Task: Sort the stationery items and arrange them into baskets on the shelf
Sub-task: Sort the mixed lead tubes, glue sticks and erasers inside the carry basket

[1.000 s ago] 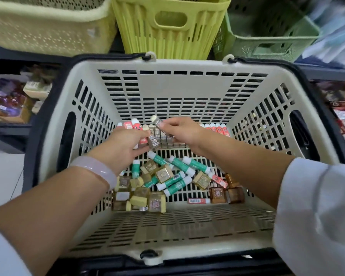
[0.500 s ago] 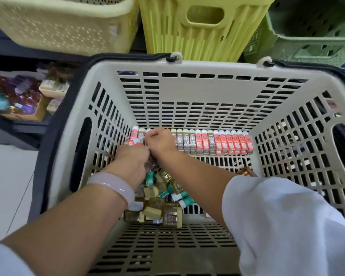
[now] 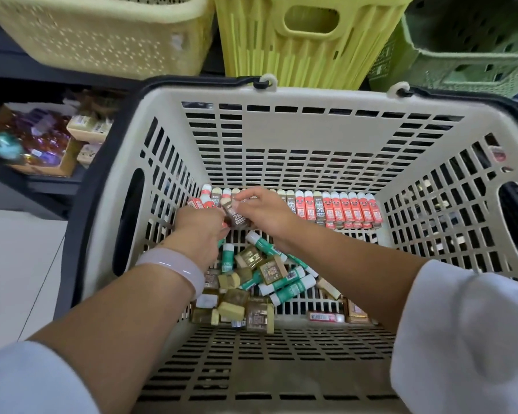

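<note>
Nearest you, your two white sleeves frame the view, the right sleeve (image 3: 467, 339) at 4 o'clock and the left at 8 o'clock, with a pale bangle (image 3: 174, 267) on your left wrist. Both forearms reach down into the beige shopping basket (image 3: 281, 97), which fills most of the view.

On the basket floor, just past the bangle, lies a loose heap: gold-wrapped erasers (image 3: 259, 313) toward 6 o'clock of the pile and green-and-white glue sticks (image 3: 290, 286) across its middle and right.

Beyond the heap, your left hand (image 3: 202, 231) has its fingers curled round small packs, though exactly how many is hidden. Your right hand (image 3: 266, 212), just beside it at 1 o'clock, pinches a brown 2B lead case (image 3: 237, 216), which stands tilted between both hands and touches them.

Behind your hands, a neat row of red and beige lead cases (image 3: 347, 210) stands against the basket's far wall.

Farthest, at 12 o'clock on the shelf, sit a pale yellow basket (image 3: 102, 37), a lime basket (image 3: 311, 43) and a green basket (image 3: 467, 55).
</note>
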### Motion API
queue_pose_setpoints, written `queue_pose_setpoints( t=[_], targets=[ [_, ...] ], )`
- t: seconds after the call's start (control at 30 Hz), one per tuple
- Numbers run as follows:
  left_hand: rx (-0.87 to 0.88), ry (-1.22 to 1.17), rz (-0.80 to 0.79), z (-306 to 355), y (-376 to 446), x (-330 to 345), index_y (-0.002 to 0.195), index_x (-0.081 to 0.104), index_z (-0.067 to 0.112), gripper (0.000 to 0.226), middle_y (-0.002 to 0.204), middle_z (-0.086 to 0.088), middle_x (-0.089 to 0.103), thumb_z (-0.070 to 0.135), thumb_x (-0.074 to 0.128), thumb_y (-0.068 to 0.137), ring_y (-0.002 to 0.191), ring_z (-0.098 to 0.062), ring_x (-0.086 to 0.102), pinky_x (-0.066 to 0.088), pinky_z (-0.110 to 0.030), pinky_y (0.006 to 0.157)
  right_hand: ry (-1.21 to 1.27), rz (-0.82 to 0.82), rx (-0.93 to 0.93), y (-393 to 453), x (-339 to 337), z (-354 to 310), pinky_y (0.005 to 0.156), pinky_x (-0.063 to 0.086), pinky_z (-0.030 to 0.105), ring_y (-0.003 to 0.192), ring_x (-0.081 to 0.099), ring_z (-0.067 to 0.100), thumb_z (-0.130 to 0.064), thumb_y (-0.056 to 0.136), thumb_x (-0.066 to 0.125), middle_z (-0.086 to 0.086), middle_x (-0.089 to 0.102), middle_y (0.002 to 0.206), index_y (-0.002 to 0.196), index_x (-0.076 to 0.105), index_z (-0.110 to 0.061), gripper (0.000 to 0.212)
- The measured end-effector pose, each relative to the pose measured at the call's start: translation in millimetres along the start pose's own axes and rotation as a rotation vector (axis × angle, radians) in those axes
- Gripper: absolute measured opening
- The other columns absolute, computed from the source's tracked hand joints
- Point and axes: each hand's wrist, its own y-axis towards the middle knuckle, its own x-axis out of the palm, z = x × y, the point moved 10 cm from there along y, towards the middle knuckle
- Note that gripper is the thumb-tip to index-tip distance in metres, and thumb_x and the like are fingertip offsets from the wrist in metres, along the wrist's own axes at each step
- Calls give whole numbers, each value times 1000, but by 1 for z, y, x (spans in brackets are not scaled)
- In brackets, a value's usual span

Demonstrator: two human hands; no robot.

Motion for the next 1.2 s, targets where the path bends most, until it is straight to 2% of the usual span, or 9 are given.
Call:
queue_pose_setpoints(
  t=[0.13, 0.37, 0.5, 0.57, 0.67, 0.8, 0.93, 1.07, 1.2],
  targets=[
    [-27, 70, 7, -8, 5, 2, 103, 48, 10, 19, 75, -6, 47, -5, 45, 92, 65, -17, 48, 50, -31, 66, -33, 270, 32, 20, -18, 7, 57, 41, 22, 64, 49, 10, -17, 87, 60, -2, 56, 74, 86, 59, -14, 3],
    [36, 196, -19, -12, 17, 5, 116, 52, 1, 28, 109, -21, 58, -5, 45, 90, 107, -33, 55, 45, -38, 92, -313, 390, -65, 36, 1, -8, 56, 38, 22, 70, 52, 13, -24, 87, 59, -6, 55, 71, 80, 54, -20, 10],
    [82, 248, -40, -7, 17, 9, 99, 52, 9, 15, 89, -12, 55, 0, 43, 92, 90, -26, 51, 43, -29, 67, -328, 331, -62, 32, -1, -10, 73, 49, 28, 80, 55, 15, -16, 88, 58, 5, 64, 91, 103, 66, -7, 19],
    [84, 261, -43, -5, 17, 8, 93, 53, 10, 14, 92, -12, 55, 1, 42, 92, 87, -23, 49, 40, -29, 67, -281, 257, -70, 25, -4, -13, 80, 54, 34, 81, 59, 19, -12, 92, 52, 11, 65, 96, 110, 65, -3, 24],
    [73, 222, -49, -2, 14, 8, 75, 47, 13, 22, 77, -6, 52, 1, 42, 94, 76, -21, 52, 41, -27, 62, -93, 106, -55, 11, -5, -17, 73, 55, 26, 73, 61, 13, -13, 96, 45, 9, 64, 90, 108, 64, -6, 23],
    [58, 121, -130, 1, 4, 16, 94, 53, 12, 13, 79, -4, 57, 0, 49, 92, 69, -15, 57, 49, -24, 58, -21, -149, -28, -10, 5, -14, 77, 54, 24, 73, 61, 10, -17, 93, 53, 1, 64, 83, 99, 61, -16, 10],
    [28, 158, -212, -2, 1, 24, 104, 53, 11, 17, 84, -5, 59, -1, 49, 92, 74, -17, 58, 49, -29, 66, 96, -127, 16, -12, 1, 2, 79, 50, 29, 72, 58, 11, -11, 88, 60, -1, 63, 75, 106, 56, -14, 18],
    [24, 199, -238, -4, 2, 25, 115, 52, 4, 24, 88, -7, 60, 1, 51, 91, 77, -18, 60, 49, -29, 67, 240, -107, 81, -9, 3, 11, 65, 48, 21, 69, 56, 11, -9, 89, 59, 3, 62, 81, 93, 56, -15, 8],
    [5, 252, -193, -9, 5, 21, 117, 47, 2, 22, 102, -16, 63, 8, 45, 96, 70, -20, 60, 50, -29, 64, 81, 95, 37, 2, -17, 6, 73, 53, 25, 80, 57, 15, -8, 88, 60, 5, 62, 88, 78, 56, -16, 14]
  ],
)
